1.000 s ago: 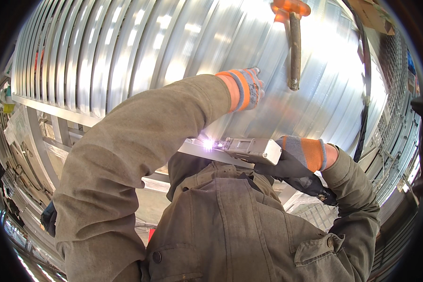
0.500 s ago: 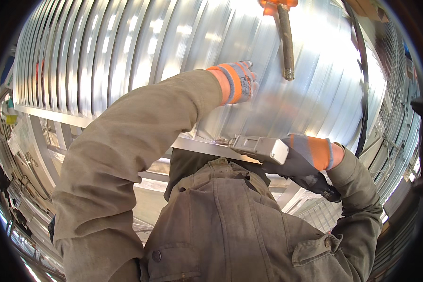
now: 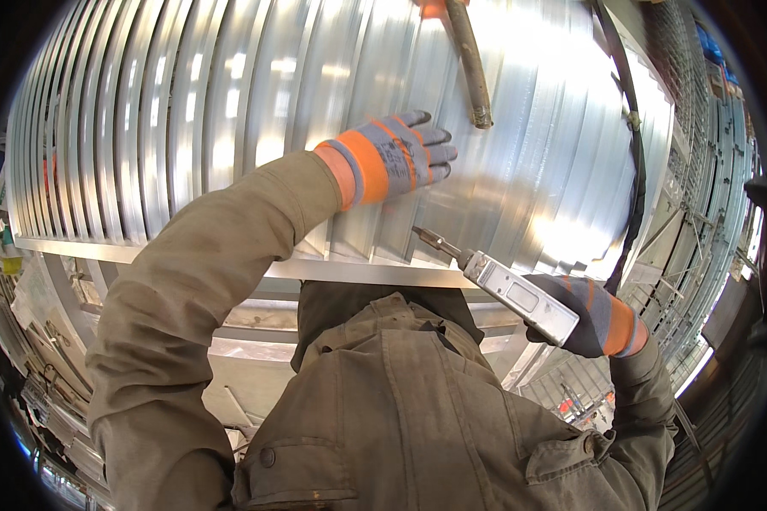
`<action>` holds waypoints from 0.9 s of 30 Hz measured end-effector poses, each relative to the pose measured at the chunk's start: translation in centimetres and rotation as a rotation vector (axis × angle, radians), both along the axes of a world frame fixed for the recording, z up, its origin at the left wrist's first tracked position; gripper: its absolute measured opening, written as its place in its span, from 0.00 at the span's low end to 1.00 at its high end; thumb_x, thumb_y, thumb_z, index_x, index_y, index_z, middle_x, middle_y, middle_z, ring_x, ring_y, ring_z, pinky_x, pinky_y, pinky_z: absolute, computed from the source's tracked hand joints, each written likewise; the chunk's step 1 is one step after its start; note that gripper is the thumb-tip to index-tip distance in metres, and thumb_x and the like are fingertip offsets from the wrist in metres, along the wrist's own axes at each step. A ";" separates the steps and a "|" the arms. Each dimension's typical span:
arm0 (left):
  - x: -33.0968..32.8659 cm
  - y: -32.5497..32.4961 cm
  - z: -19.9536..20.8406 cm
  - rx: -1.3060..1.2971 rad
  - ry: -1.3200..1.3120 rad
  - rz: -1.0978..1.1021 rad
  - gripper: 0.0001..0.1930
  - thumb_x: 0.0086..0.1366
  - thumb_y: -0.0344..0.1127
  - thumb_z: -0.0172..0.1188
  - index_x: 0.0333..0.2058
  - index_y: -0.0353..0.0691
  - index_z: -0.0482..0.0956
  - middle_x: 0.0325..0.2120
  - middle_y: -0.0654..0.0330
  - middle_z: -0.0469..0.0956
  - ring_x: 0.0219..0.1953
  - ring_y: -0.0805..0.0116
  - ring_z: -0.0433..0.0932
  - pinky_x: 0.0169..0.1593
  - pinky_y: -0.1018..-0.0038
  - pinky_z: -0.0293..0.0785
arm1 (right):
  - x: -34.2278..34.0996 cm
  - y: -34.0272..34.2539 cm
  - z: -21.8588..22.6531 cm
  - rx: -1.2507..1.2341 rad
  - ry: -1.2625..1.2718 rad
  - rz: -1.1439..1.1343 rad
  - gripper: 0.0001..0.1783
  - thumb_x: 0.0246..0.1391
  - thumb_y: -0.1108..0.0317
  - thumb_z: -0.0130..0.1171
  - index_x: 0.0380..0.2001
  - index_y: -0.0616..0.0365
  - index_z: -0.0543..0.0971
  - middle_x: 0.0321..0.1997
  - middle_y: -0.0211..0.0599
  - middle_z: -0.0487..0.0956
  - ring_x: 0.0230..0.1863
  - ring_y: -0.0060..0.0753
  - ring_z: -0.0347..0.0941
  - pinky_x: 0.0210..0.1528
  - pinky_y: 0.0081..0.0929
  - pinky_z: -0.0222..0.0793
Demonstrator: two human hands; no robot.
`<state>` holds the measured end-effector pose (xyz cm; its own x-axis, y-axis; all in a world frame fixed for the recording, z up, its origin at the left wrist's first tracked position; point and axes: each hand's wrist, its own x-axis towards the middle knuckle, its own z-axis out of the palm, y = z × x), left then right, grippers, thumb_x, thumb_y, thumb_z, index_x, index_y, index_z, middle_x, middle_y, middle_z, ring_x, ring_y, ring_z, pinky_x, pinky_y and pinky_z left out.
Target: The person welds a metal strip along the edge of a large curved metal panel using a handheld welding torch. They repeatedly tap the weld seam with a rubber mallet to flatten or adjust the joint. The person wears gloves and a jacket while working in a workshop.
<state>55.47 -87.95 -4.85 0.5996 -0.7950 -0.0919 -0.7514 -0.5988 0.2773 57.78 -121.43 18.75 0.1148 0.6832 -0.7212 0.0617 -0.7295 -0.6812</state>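
Note:
My left hand, in a grey and orange glove, lies open over the shiny metal slats, palm down with its fingers apart. Whether it presses on the metal cannot be told. My right hand, gloved alike, is closed around a silver handheld welding torch. The torch's narrow nozzle points up and left above the near ends of the slats, apart from my left hand. Beyond my left fingers lies a mallet with an orange head and a worn handle.
A pale metal rail runs along the near edge of the slats, close to my body. A black cable crosses their right end. Wire mesh and long metal profiles stand to the right.
My left hand has moved left and its bent fingers have spread out. The torch has swung so that its nozzle points more upward, away from the near rail. The small glow at its tip is gone.

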 end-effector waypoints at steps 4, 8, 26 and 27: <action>0.0 -1.8 -0.4 0.098 0.068 -0.142 0.24 0.79 0.37 0.65 0.71 0.56 0.81 0.83 0.67 0.70 0.84 0.63 0.67 0.91 0.51 0.55 | 0.8 -2.0 0.3 -0.034 -0.003 -0.030 0.37 0.68 0.66 0.78 0.75 0.66 0.76 0.61 0.52 0.89 0.60 0.51 0.90 0.60 0.43 0.85; -0.3 -2.9 0.2 0.235 0.054 -0.199 0.24 0.76 0.34 0.68 0.68 0.54 0.82 0.78 0.67 0.76 0.83 0.63 0.70 0.91 0.48 0.53 | 2.1 -3.5 -1.5 0.131 -0.011 -0.031 0.32 0.66 0.67 0.79 0.68 0.66 0.81 0.49 0.46 0.90 0.45 0.44 0.89 0.50 0.40 0.84; 1.9 -7.1 0.2 0.299 0.174 -0.189 0.10 0.73 0.32 0.67 0.49 0.53 0.92 0.61 0.69 0.85 0.69 0.66 0.82 0.88 0.46 0.62 | 4.7 -6.5 -5.4 0.285 0.086 0.042 0.26 0.73 0.64 0.73 0.68 0.64 0.82 0.44 0.45 0.90 0.42 0.46 0.91 0.43 0.39 0.85; 1.8 -7.0 0.0 0.273 0.143 -0.185 0.10 0.73 0.32 0.67 0.49 0.53 0.92 0.61 0.69 0.85 0.69 0.66 0.82 0.88 0.45 0.62 | 4.8 -6.5 -5.5 0.286 0.080 0.050 0.26 0.72 0.64 0.73 0.68 0.64 0.82 0.44 0.45 0.90 0.41 0.46 0.91 0.43 0.39 0.85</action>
